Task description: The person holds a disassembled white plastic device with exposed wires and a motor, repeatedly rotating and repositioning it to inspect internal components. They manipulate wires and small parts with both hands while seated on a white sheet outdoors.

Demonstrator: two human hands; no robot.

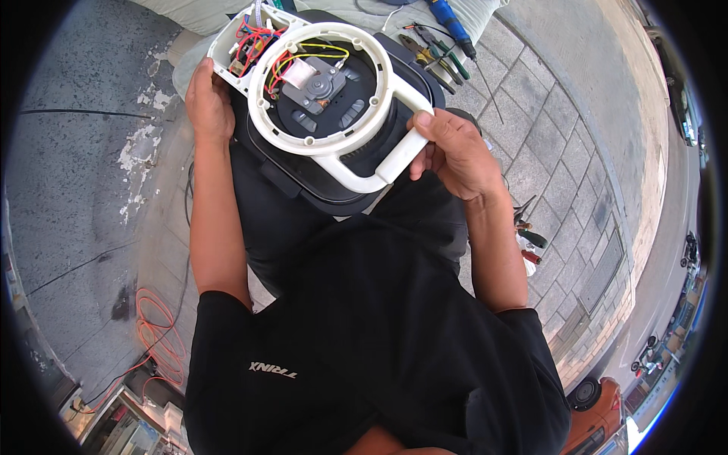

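A white plastic appliance housing (260, 114) with a round open ring and a loop handle (402, 158) rests tilted over my lap. Inside the ring sits a grey metal motor part (317, 86) on a black base, with red and yellow wires running to it. The box-shaped end of the housing holds a tangle of red and blue wires (250, 44). My left hand (208, 106) grips the outer side of that box end, its fingers partly hidden behind it. My right hand (459, 152) is closed round the handle, thumb on top. Beneath the housing lies a black tray-like piece (277, 178).
Pliers (425, 54) and other hand tools lie on the paving at the upper right, beside a blue power tool (453, 26). More tools (531, 236) lie right of my right forearm. A coiled orange cable (159, 334) is on the ground at the left.
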